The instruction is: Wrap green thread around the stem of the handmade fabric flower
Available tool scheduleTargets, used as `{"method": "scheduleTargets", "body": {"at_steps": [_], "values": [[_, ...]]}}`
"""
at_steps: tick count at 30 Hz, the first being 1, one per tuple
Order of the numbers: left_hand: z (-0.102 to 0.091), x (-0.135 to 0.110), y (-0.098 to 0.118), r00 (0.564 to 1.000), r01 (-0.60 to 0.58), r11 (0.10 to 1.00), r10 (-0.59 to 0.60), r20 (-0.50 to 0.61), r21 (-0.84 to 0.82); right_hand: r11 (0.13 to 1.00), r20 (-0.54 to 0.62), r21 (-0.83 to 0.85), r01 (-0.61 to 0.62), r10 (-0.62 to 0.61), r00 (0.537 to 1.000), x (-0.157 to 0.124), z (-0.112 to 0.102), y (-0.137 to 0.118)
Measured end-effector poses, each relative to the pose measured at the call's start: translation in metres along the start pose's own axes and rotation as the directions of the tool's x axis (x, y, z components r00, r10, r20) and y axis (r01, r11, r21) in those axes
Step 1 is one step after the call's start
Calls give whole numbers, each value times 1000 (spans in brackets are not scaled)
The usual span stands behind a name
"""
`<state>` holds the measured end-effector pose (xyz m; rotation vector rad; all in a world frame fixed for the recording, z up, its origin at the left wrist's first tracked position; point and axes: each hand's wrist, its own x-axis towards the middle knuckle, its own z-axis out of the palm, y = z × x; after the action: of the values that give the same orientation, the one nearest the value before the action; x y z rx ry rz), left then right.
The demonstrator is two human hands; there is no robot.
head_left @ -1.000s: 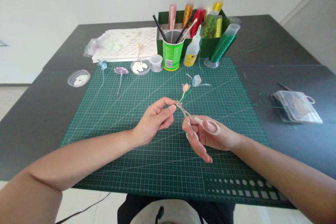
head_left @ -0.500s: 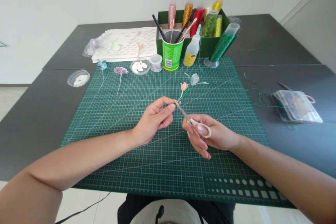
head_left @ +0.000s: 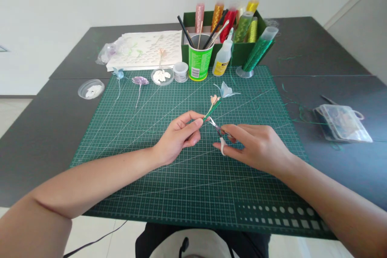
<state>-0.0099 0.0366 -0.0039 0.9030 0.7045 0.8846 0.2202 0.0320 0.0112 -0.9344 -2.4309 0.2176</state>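
Observation:
Between the thumb and fingers of my left hand (head_left: 181,137) is the stem of a small peach flower (head_left: 214,100), with a green strand (head_left: 214,109) lying along it. My right hand (head_left: 254,145) is closed on white-handled scissors (head_left: 223,145), palm turned down. The scissor blades reach up to the stem just beside my left fingertips; whether they touch it I cannot tell. Just beyond the peach flower, a pale blue flower (head_left: 226,90) lies on the green cutting mat (head_left: 136,185).
A green cup (head_left: 199,62) of tools, a glue bottle (head_left: 222,58) and a box (head_left: 187,28) of thread spools stand behind. A purple flower (head_left: 140,81), a blue flower (head_left: 118,73) and dishes of white pieces (head_left: 93,92) lie left. Plastic cases (head_left: 343,123) sit right.
My right hand has rolled over from palm up to palm down, turning the scissors with it. The peach flower has shifted slightly right in my left hand.

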Motion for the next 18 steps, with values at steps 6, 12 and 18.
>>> {"method": "scheduleTargets", "body": {"at_steps": [6,12,18], "values": [[1,-1,1,1000,-11,1000,11,0,3,840,-76,-521,152,-223,972,4,1,1],[-1,-1,-2,999,-23,999,24,-30,34,823,-27,-545,161,-209,978,2,-2,-2],[0,0,-2,998,-29,999,30,-47,30,818,-2,-556,150,-182,983,2,-3,-6]]}}
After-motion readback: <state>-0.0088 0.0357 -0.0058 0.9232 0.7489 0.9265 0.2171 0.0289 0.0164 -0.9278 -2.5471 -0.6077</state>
